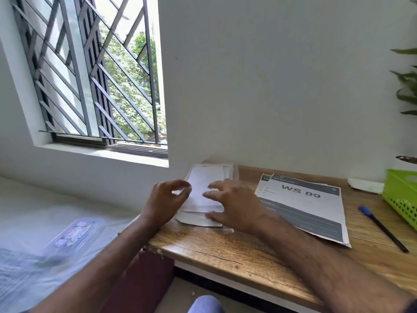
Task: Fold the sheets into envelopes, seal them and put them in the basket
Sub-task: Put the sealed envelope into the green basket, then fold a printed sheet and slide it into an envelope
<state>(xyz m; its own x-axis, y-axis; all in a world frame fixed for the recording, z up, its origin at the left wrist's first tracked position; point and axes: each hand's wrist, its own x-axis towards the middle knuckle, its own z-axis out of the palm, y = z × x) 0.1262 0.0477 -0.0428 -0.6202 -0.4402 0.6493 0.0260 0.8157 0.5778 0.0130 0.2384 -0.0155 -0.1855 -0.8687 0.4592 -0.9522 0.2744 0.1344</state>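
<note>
- Pinching the left edge of the top white sheet (199, 188), the left hand (165, 199) has thumb and forefinger curled together on the paper. It seems to be peeling that sheet off the pile of white paper sheets (226, 171) beneath it, though blur leaves the grip less than certain.
- The right hand (237, 206) lies on the same pile with its fingers (215, 195) spread apart and straight. It is probably pressing down so the lower sheets stay put while one comes away.
- The pile sits at the far left corner of the light wooden worktop (225, 249), close to the wall.
- Its near end shows an angled, flap-like edge; whether that paper is cut or folded cannot be told.
- A green plastic mesh basket (399, 197) stands at the right edge of the worktop, well apart from the pile. This keeps it out of the folding space; its contents are cut off from view.
- Between pile and basket lie overlapping grey-and-white printed sheets marked "WS 09" (311, 213), with a blue-capped pen (381, 227) near the basket.
- Judging by this, the step in hand is taking a sheet, and folding it has not begun.
</note>
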